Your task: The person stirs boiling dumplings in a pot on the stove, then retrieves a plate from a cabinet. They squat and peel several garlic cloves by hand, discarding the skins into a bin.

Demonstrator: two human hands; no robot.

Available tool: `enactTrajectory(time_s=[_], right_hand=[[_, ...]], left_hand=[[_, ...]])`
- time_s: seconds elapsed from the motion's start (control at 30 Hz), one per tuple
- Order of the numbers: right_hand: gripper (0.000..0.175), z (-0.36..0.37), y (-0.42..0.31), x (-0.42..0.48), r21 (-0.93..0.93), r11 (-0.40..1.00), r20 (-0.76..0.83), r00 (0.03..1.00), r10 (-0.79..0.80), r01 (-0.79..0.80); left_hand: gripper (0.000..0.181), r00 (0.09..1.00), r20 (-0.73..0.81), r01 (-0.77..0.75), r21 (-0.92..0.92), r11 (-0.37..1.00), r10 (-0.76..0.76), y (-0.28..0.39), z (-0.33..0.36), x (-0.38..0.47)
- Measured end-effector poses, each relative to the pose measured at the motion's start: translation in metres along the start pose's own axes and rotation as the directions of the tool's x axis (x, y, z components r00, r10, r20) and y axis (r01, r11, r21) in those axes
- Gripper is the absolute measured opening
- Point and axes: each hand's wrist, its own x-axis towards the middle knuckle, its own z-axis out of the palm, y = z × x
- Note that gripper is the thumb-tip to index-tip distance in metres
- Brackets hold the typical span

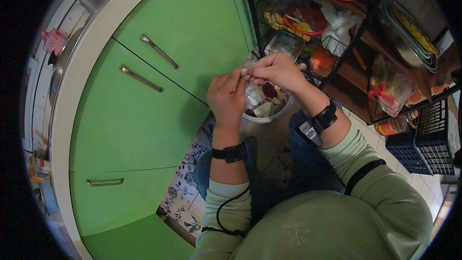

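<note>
Between the fingertips of both hands is a small pale piece [244, 72], which looks like a garlic clove; the fingers cover most of it. My left hand [226, 92] pinches it from the left. From the right, my right hand [279, 73] has thumb and forefinger closed at its edge. Directly below them stands a round white waste bin [267, 119]. Inside are a crumpled clear plastic bag [253, 95], pale peelings [262, 109] and a dark red scrap [269, 90]. My right hand hides part of the bin's far side.
Green cabinet doors [144, 126] with metal handles rise at the left under a pale countertop edge [59, 130]. At the right, a dark-framed shelf rack [364, 18] holds wire baskets, bags and metal bowls. A dark plastic crate [402, 151] and an orange-labelled jar [391, 126] stand on the tiled floor.
</note>
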Motion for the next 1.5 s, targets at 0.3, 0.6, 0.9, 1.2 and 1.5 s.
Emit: enactTrajectory(time_s=[0.3,0.6,0.9,1.2,1.5], right_hand=[[0.020,0.003,0.004,0.000,0.012,0.999,-0.027,0.998,-0.049,0.050],[0.016,0.003,-0.004,-0.006,-0.080,0.994,-0.021,0.997,-0.070,0.068],[0.014,0.009,-0.010,-0.009,-0.091,0.988,-0.097,0.987,-0.131,0.123],[0.024,0.025,-0.001,-0.001,0.346,0.929,-0.084,0.991,-0.106,0.129],[0.022,0.033,0.008,-0.003,0.509,0.860,-0.050,0.999,0.007,0.019]], left_hand=[[0.023,1.000,0.014,-0.022,-0.027,0.999,0.022,0.000,-0.007,0.003],[0.024,0.998,0.047,-0.036,-0.081,0.996,0.040,-0.004,-0.008,0.003],[0.025,0.991,0.054,0.126,-0.134,0.983,-0.120,0.006,-0.008,0.001],[0.027,0.866,0.168,0.471,-0.591,0.655,-0.471,0.010,-0.001,0.001],[0.025,0.942,-0.018,0.298,-0.416,0.859,-0.335,0.005,0.004,-0.006]])
